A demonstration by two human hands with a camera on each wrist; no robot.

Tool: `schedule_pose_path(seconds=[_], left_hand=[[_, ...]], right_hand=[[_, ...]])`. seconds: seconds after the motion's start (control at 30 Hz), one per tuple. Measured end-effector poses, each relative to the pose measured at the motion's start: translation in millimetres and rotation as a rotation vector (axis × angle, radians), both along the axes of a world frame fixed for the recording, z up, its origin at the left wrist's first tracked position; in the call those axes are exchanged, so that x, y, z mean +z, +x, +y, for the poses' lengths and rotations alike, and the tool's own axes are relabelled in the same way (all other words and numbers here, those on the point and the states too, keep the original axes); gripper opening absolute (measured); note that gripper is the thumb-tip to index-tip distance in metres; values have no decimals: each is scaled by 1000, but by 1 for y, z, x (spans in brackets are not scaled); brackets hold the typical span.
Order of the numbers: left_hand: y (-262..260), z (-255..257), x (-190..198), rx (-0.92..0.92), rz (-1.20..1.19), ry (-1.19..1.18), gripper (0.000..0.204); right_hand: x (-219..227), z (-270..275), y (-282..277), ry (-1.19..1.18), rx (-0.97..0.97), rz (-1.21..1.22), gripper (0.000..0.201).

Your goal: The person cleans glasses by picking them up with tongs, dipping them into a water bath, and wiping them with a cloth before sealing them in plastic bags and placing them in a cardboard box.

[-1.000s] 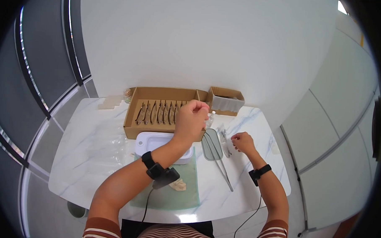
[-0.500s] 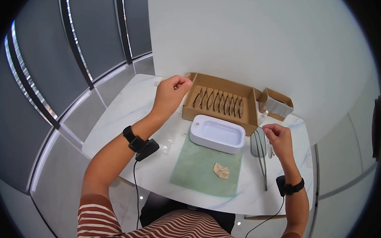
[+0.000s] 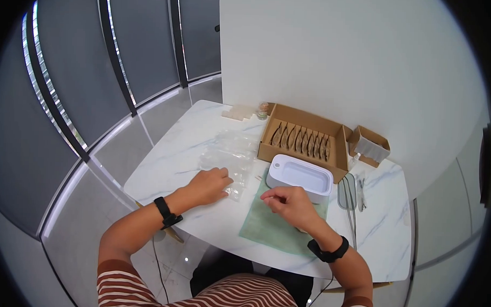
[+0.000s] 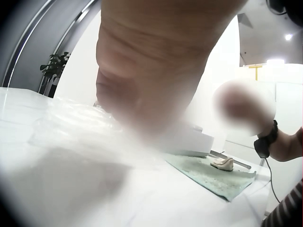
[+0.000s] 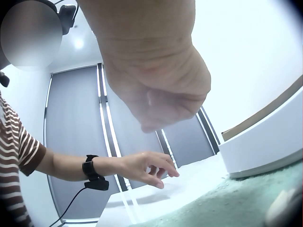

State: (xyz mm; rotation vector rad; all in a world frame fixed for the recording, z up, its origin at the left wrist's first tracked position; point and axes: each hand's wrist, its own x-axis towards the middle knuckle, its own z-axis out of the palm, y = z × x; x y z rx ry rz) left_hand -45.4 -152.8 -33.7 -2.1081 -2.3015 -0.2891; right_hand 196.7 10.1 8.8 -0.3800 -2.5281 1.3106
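Over the near end of the clear plastic bags point(image 3: 227, 153), my left hand point(image 3: 204, 185) hovers with loosely bent fingers. In the right wrist view the left hand point(image 5: 147, 166) has its fingers spread and nothing between them. My right hand point(image 3: 292, 205) is over the green cloth point(image 3: 270, 225), just in front of the white basin-like box point(image 3: 300, 174). Its fingers are curled, thumb tip against the forefinger, and no item shows between them. In the right wrist view the right hand point(image 5: 163, 101) is folded, its fingertips partly hidden.
Behind the white box is a cardboard tray point(image 3: 337, 170) with several dark eyeglasses-like pieces in a row. A smaller cardboard box point(image 3: 372, 158) is at its right. Long tongs point(image 3: 353, 225) and a grey tray point(image 3: 343, 195) lie right. A small jar point(image 3: 262, 111) stands at the back.
My left hand has come down from a raised position to the plastic bags, its fingers loosening. The right hand has moved left from beside the tongs to over the cloth. The head view has turned left.
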Motion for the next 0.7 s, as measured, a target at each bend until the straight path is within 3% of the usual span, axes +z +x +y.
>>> schedule_pose_path(seconds=[0.17,0.3,0.47,0.63,0.7], left_hand=[[-1,1,-29,-1,33,7,24],[8,-2,-22,14,-16,63,21],[44,6,5,68,-325,413,20],[83,46,23,16,-434,628,23],[94,65,27,-34,-397,732,24]], right_hand=[[-12,-4,-13,-63,9,-22,17],[-13,0,-10,-132,-34,-30,18],[-12,11,5,-163,-97,54,18],[-1,24,20,-168,-183,253,19],[9,31,27,-46,-223,366,15]])
